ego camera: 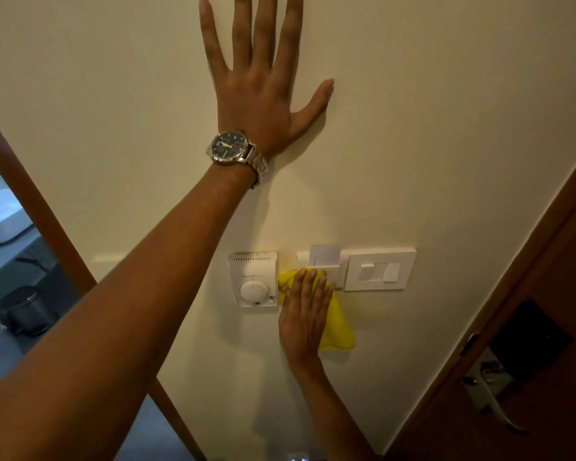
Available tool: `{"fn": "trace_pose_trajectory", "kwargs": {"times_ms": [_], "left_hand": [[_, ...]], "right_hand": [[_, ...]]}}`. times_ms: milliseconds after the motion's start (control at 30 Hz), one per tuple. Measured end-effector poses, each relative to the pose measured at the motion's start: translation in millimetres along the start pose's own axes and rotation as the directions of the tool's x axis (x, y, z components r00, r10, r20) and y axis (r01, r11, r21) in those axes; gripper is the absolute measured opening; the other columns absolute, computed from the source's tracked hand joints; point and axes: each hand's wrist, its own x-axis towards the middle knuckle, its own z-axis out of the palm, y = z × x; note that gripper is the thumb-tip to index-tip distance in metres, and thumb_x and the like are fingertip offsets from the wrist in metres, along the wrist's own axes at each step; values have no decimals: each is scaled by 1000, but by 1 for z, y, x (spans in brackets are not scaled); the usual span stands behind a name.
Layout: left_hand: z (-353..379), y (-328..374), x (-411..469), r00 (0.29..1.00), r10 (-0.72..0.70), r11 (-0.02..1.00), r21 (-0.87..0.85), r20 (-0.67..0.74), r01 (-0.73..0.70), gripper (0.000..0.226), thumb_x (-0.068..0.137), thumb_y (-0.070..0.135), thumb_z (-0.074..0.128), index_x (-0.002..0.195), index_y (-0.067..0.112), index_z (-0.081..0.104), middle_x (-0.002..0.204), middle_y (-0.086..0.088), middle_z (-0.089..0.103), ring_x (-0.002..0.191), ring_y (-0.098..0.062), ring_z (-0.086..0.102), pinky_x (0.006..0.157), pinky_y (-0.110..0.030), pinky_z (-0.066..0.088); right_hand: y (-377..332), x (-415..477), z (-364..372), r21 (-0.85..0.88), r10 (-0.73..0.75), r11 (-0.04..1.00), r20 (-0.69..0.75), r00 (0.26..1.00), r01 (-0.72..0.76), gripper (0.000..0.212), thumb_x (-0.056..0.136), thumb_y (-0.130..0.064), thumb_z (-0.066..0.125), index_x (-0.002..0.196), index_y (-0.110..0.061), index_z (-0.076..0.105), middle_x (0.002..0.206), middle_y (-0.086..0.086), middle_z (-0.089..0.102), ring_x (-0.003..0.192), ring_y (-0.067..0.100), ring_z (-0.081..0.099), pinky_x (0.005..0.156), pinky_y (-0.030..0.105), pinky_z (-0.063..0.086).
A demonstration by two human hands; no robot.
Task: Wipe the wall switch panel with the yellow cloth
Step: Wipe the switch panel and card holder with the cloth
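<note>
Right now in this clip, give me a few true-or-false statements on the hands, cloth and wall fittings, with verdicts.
1. The left hand lies flat on the wall, fingers spread. True.
2. The right hand presses the yellow cloth over the dial thermostat. False: the cloth sits right of it, at the key card holder.
3. A wristwatch is on the left wrist. True.
4. The rocker switch panel is covered by the cloth. False: it is bare, to the right.

left hand (256, 84) splayed flat overhead, arm outstretched; right hand (305, 314) flat below it, fingers extended together.
</note>
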Motion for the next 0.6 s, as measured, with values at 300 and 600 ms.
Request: {"fn": "trace_pose_trajectory", "kwargs": {"times_ms": [300, 600], "left_hand": [[-4, -1, 1, 1000, 1, 1000, -8, 18, -1, 86, 98, 78, 35, 156, 15, 44, 161, -18, 47, 150, -43, 42, 118, -79, 29], [-3, -1, 1, 1000, -6, 1000, -17, 16, 6, 89, 97, 79, 33, 158, 15, 39, 163, -18, 43, 152, -44, 39, 119, -79, 26]], "right_hand": [[10, -1, 4, 62, 162, 985, -22, 987, -160, 63, 111, -37, 23, 161, -7, -3, 159, 24, 21, 156, 38, 6, 128, 49, 5], [2, 1, 2, 30, 227, 973, -19, 974, -227, 62, 111, -35, 22, 160, -7, -3, 159, 27, 30, 158, 35, 0, 126, 51, 10]]}}
